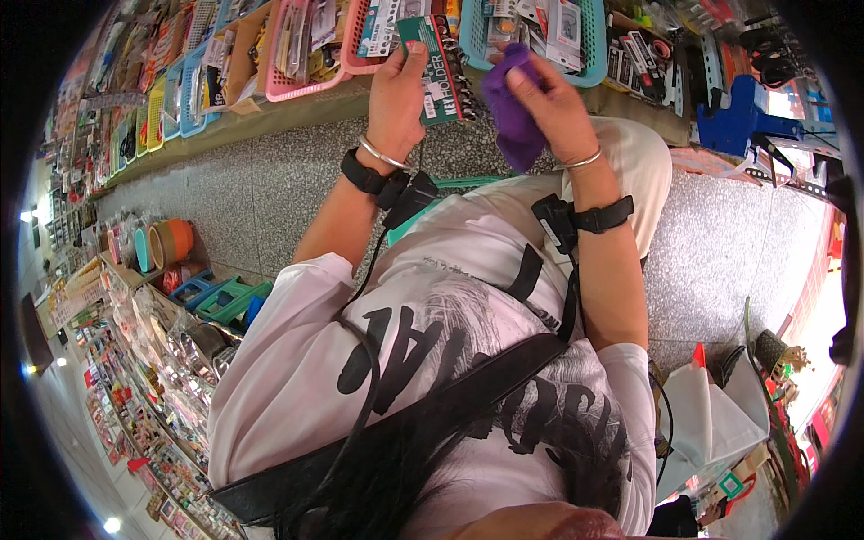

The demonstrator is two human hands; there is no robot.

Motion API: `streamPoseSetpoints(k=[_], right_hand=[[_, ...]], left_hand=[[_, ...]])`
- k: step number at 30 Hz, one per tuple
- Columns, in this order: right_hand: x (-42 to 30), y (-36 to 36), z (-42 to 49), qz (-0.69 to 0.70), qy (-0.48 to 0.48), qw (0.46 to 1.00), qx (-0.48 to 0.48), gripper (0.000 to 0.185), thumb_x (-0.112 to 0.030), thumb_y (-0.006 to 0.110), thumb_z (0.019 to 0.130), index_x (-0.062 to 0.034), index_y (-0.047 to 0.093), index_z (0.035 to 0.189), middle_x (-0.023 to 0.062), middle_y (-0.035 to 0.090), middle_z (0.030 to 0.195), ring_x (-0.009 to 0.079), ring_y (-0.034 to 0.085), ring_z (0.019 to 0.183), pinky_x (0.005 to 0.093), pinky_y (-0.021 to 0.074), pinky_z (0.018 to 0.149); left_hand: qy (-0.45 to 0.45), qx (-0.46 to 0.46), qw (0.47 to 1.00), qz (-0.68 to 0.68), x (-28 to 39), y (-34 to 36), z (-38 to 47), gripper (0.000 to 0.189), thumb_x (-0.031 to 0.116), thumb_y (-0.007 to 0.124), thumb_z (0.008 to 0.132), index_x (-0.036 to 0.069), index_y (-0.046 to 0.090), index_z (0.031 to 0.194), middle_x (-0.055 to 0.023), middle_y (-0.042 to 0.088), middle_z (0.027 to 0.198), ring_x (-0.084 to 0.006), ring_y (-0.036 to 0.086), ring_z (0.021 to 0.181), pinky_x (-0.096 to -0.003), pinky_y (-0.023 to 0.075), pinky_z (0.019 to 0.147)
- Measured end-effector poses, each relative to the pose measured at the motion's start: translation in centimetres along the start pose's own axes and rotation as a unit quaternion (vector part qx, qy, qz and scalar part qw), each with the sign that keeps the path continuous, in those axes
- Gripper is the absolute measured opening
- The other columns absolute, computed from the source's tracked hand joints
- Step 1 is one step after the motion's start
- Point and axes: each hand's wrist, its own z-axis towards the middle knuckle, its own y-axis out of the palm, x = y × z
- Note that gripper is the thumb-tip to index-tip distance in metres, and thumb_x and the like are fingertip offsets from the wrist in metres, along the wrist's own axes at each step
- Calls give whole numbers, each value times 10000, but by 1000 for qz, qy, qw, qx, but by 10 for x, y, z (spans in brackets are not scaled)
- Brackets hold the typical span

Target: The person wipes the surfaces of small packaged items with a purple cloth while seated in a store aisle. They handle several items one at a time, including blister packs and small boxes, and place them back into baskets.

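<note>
My left hand (399, 94) grips a green and red key holder card (439, 77) by its left side, the thumb lying on its printed face. Small dark items line the card's right edge. In my right hand (557, 101) is a crumpled purple cloth (516, 111), pinched between thumb and fingers and hanging down. The cloth is to the right of the card, with a gap between them. Behind both hands stand a pink plastic basket (347, 54) and a light blue plastic basket (592, 40) filled with packaged goods.
A shelf edge (223, 128) runs in front of me, bearing more baskets and cardboard boxes. A blue plastic object (736, 121) stands at the right. Flowerpots (172, 243) and crates are at the left. Cables hang from the black devices on my wrists. Lower right, another person's hand (711, 513) shows.
</note>
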Motion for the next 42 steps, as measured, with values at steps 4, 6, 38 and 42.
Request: streamPoseSetpoints(k=[4, 6, 38, 42], right_hand=[[-1, 13, -9, -93, 9, 991, -94, 618, -355, 741, 850, -68, 500, 1341, 62, 649, 1056, 138, 589, 936, 304, 482, 862], [2, 9, -4, -121, 43, 984, -125, 591, -348, 785, 803, -41, 561, 1255, 71, 662, 995, 145, 585, 896, 308, 482, 843], [-17, -9, 12, -24, 166, 969, -181, 396, -270, 754, 830, -52, 635, 1139, -18, 644, 962, 69, 574, 845, 231, 476, 770], [-16, -12, 14, -66, 140, 973, -173, 427, -323, 763, 814, -69, 644, 1136, -13, 650, 964, 75, 580, 846, 233, 475, 772]], left_hand=[[-66, -39, 996, -49, -17, -7, 3, 264, 235, 550, 988, 31, 591, 1150, -30, 674, 1032, -128, 666, 869, -249, 527, 699], [-46, -44, 997, -33, -20, -10, 4, 264, 206, 543, 985, 22, 576, 1171, -32, 667, 1076, -138, 660, 918, -245, 523, 731], [349, -181, 797, 459, 24, -14, -13, 292, 80, 696, 801, 72, 688, 1093, -77, 687, 1041, -269, 656, 893, -324, 517, 792], [291, -117, 827, 466, 26, -15, -22, 222, 202, 685, 880, 49, 682, 1041, -94, 682, 827, -258, 603, 656, -317, 487, 615]])
